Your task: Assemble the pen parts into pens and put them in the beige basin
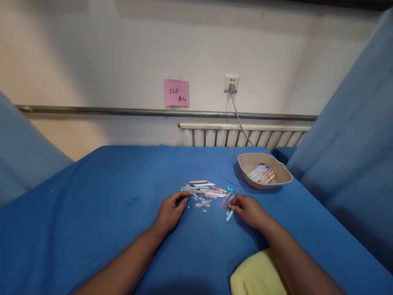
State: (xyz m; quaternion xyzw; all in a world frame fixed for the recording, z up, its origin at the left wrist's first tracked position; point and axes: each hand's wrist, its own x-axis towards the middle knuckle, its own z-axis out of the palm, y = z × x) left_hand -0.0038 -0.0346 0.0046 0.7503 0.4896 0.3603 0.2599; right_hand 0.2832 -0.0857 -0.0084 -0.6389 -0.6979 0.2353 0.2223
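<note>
A loose pile of pen parts lies on the blue cloth, with white tubes, clear barrels and small white tips among them. My left hand rests at the pile's left edge, its thumb and forefinger drawn together in a pinch; what they hold, if anything, is too small to make out. At the right edge, my right hand has its fingertips pinched beside clear pinkish barrels. Just below those fingertips are a light-blue tube and a small brown piece. Its grip is partly hidden.
A beige basin at the back right holds several pens. Small teal pieces lie right of the pile. Yellow cloth shows under my right forearm. Behind stand a radiator and a wall socket; blue curtains hang at the sides.
</note>
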